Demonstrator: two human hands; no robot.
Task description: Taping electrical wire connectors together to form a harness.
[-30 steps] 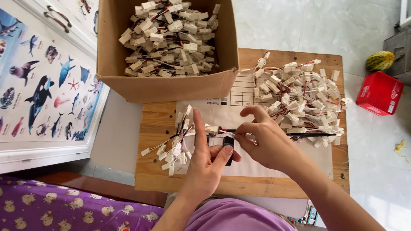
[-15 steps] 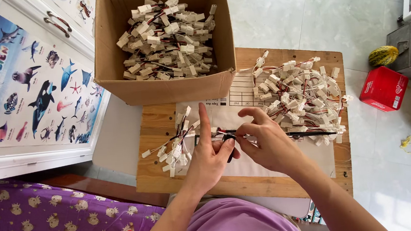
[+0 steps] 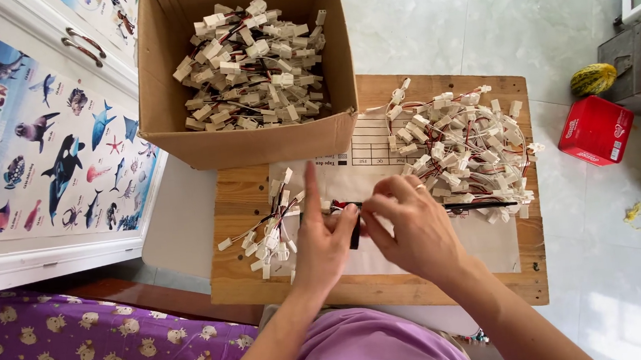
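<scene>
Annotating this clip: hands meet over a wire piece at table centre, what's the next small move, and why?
Probably set the finished connector lead on the small bundle at left: both the left hand and right hand pinch it right beside that bundle, with the unsorted pile opposite.

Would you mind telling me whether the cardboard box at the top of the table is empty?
No, the cardboard box is filled with a heap of white plastic connectors on thin wires.

connectors (image 3: pixel 462 142) right of box (image 3: pixel 249 140)
</scene>
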